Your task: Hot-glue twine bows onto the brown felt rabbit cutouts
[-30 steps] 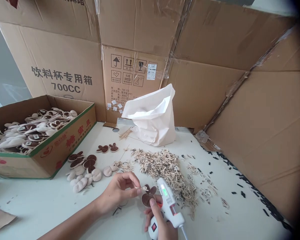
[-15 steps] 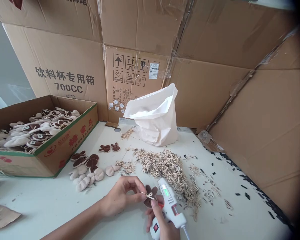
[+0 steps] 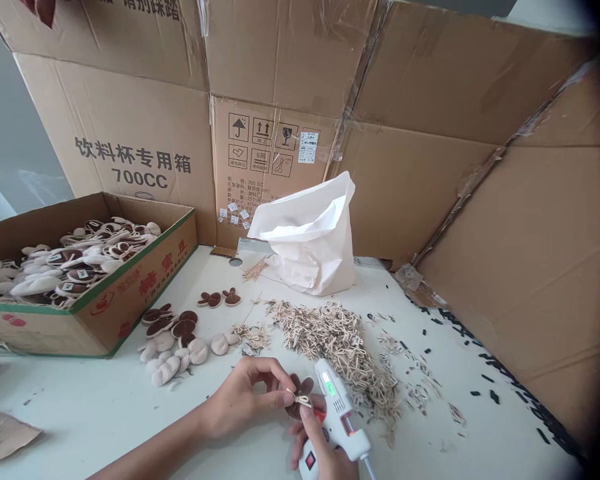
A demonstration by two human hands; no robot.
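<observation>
Here we go: our left hand (image 3: pixel 245 393) pinches a tiny bow (image 3: pixel 303 400) onto a brown felt piece (image 3: pixel 303 385), while our right hand (image 3: pixel 325 460) clenches a glue gun (image 3: pixel 337 407) above the table (image 3: pixel 105 393). The bow looks ready for pressing down firmly.

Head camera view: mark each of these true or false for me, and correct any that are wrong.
The left hand pinches a small pale bow: true.
The right hand grips a white hot glue gun: true.
The glue gun's indicator light glows red: false, it glows green.
The open cardboard box holds cream and brown plush pieces: true.
The white paper bag stands inside that box: false, it stands on the white tabletop, right of the box.
</observation>
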